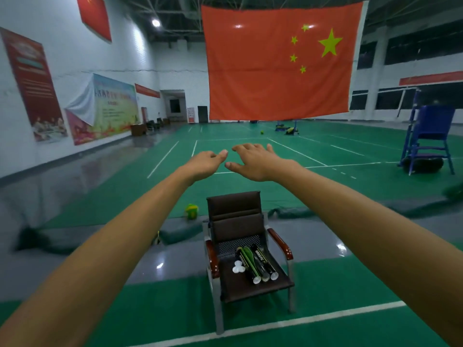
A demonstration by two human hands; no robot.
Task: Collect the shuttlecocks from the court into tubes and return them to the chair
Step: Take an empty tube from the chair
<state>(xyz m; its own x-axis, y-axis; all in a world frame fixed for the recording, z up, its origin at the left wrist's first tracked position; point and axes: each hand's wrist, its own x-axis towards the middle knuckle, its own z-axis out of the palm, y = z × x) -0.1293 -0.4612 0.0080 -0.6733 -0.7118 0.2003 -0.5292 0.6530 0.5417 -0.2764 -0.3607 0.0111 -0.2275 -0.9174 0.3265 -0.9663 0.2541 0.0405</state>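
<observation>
The brown chair stands facing the camera, where grey floor meets green court, with a white line running across just in front of its legs. On its mesh seat lie three black tubes, side by side and touching, their white-capped ends toward the seat's front edge; one carries a green marking. Just beside them, toward the chair's left armrest as seen, sits a small cluster of white round pieces; whether these are caps or shuttlecocks cannot be told, nor what the tubes contain.

Both bare arms reach forward above the chair. The left hand hovers over and beyond the backrest, its fingers loosely curled with the thumb pointing forward, holding nothing. The right hand is next to it, palm down, its fingers straight and slightly spread, also empty. The two thumbs are close but apart.

Behind the chair, a dark green mat edge lies rumpled along the floor, and a small yellow-green container stands behind and to the left. Far beyond the chair hangs a large red flag with yellow stars. Well to the right of the chair stands a blue umpire stand. Banners line the wall off to the chair's left.
</observation>
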